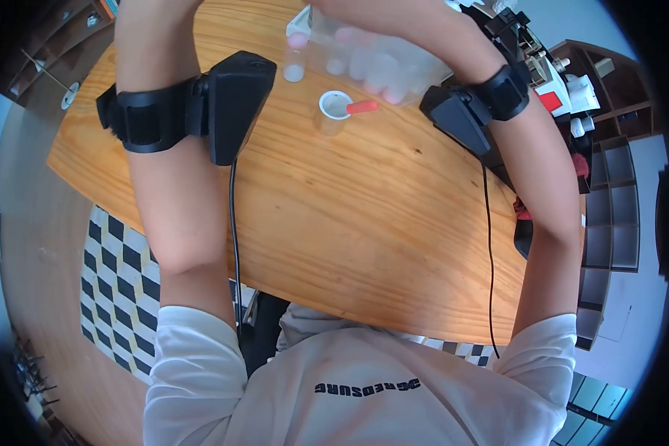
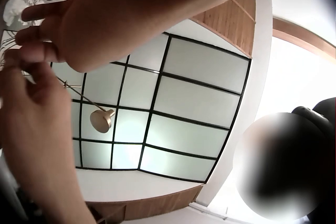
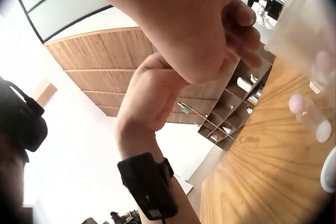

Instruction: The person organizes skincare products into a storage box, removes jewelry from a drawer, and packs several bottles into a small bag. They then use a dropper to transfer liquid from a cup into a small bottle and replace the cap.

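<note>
Both hands are raised beyond the top edge of the head view, which shows only the forearms. In the left wrist view my left hand [image 2: 94, 29] stretches leftward with its fingers slightly spread. My right hand [image 2: 37, 113] meets it from below, its bent fingertips right at the left hand's lower fingers. In the right wrist view my right hand [image 3: 194, 29] has curled fingers, and the left hand [image 3: 152, 92] sits behind it. I cannot tell whether anything small is between the right fingertips. Below lie a translucent plastic bag [image 1: 409, 63] and a clear tube [image 1: 295, 59] with a pink ball top.
A clear cup [image 1: 331, 123] with a white rim stands on the wooden table [image 1: 349, 223], an orange-red stick [image 1: 362, 107] projecting from it. Pinkish and white containers show through the bag. Black cables [image 1: 235, 223] trail from both wrist cameras. Shelves [image 1: 617, 193] stand at the right.
</note>
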Tool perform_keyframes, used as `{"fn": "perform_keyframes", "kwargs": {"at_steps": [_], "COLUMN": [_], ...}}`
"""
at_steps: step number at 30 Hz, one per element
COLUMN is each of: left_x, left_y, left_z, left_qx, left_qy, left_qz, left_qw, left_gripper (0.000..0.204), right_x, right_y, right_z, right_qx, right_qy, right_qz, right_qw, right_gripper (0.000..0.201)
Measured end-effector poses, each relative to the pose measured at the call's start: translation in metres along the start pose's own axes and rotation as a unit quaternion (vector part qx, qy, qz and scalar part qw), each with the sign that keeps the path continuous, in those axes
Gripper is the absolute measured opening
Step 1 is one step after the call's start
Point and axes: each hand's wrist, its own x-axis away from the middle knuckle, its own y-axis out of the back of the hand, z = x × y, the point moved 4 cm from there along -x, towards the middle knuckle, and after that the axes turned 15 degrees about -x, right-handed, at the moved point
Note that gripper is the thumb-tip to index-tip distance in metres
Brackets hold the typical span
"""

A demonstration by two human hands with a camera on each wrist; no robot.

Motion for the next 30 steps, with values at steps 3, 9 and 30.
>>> {"fn": "perform_keyframes", "kwargs": {"at_steps": [3, 9, 30], "left_x": [0.001, -0.001, -0.042], "left_y": [0.016, -0.007, -0.105], "left_z": [-0.007, 0.001, 0.004], "left_qx": [-0.035, 0.051, -0.016], "left_qy": [0.104, -0.018, -0.076], "left_qz": [0.038, 0.032, 0.154], "left_qw": [0.993, 0.998, 0.985], "left_gripper": [0.018, 0.028, 0.022], "right_x": [0.004, 0.002, 0.012], "right_y": [-0.035, -0.059, 0.051], "right_z": [-0.010, -0.022, -0.055], "right_qx": [0.045, 0.072, -0.072], "right_qy": [0.053, 0.062, -0.051], "right_qz": [0.174, 0.211, 0.020], "right_qw": [0.982, 0.973, 0.996], "right_gripper": [0.020, 0.023, 0.018]}}
